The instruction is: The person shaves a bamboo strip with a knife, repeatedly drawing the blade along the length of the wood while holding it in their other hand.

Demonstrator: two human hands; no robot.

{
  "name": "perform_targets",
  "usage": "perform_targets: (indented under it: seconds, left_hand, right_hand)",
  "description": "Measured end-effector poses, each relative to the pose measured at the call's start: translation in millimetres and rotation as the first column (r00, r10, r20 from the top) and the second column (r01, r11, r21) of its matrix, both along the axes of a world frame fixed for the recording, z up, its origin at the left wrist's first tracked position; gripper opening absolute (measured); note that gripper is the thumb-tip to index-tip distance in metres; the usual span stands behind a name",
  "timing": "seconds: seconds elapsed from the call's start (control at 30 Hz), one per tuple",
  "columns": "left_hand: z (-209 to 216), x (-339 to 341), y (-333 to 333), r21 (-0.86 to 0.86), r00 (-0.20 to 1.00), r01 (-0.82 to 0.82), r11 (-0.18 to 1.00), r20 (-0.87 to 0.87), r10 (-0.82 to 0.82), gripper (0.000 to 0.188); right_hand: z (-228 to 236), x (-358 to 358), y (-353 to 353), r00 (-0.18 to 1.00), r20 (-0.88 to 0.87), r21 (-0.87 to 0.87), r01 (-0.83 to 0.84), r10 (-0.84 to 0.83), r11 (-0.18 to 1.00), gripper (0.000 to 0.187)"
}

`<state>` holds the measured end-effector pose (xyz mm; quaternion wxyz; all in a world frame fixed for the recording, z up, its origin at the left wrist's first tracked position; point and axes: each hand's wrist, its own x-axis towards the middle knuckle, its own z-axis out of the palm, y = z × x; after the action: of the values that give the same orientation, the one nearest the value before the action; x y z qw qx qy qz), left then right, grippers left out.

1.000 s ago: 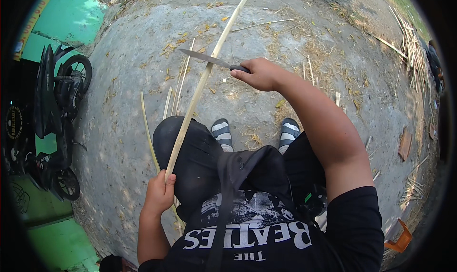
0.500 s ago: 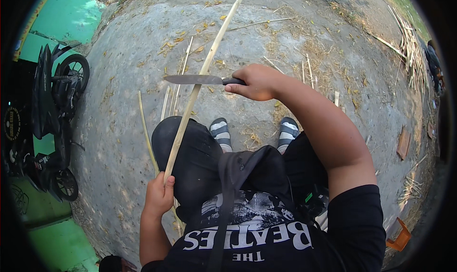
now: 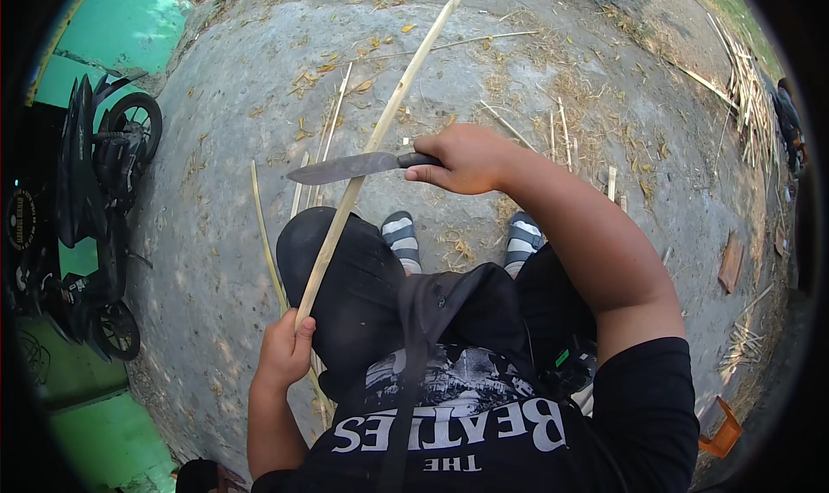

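Note:
My left hand is closed round the near end of a long pale bamboo strip, which slants up and away to the right past the top edge of the view. In my right hand is the black handle of a broad-bladed knife, its blade pointing left. The blade lies across the strip, above my left knee. A second, greenish strip slants beside my left leg, its lower part hidden by my left hand and arm.
Thin strips and dry leaves lie on the grey ground ahead. A heap of split strips is at the far right, with a brown wooden block and an orange object nearer. At left stands a black motorcycle by a green wall.
My right hand and the knife have come a little nearer to me along the strip, and the blade now tilts more. The strip's far end has swung slightly right.

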<state>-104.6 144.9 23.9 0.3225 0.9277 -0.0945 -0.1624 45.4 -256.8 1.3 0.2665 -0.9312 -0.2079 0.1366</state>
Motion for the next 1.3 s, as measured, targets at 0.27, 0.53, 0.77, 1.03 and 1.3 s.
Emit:
perform_targets:
  seconds: [0.27, 0.53, 0.77, 1.03, 1.3]
  left_hand:
    - [4, -4, 4, -0.031, 0.992, -0.054, 0.998, -0.117, 0.050, 0.038]
    - [10, -11, 17, 0.034, 0.998, 0.021, 0.999, -0.065, -0.019, 0.037]
    - [30, -25, 48, 0.048, 0.983, -0.059, 0.997, -0.169, 0.066, 0.038]
    - [43, -43, 50, 0.111, 0.990, 0.008, 0.994, -0.144, 0.008, 0.036]
    - [42, -56, 56, 0.123, 0.984, -0.038, 0.992, -0.171, 0.059, 0.037]
  right_hand:
    - [-20, 21, -30, 0.916, -0.051, 0.109, 0.402, -0.399, 0.909, 0.058]
    - [-17, 20, -33, 0.966, -0.033, 0.163, 0.257, -0.255, 0.952, 0.054]
    - [-13, 9, -2, 0.992, -0.087, 0.012, 0.093, -0.092, 0.996, 0.060]
    - [-83, 40, -89, 0.749, -0.165, 0.113, 0.660, -0.641, 0.743, 0.064]
    - [-25, 23, -33, 0.964, -0.091, 0.120, 0.258, -0.248, 0.959, 0.063]
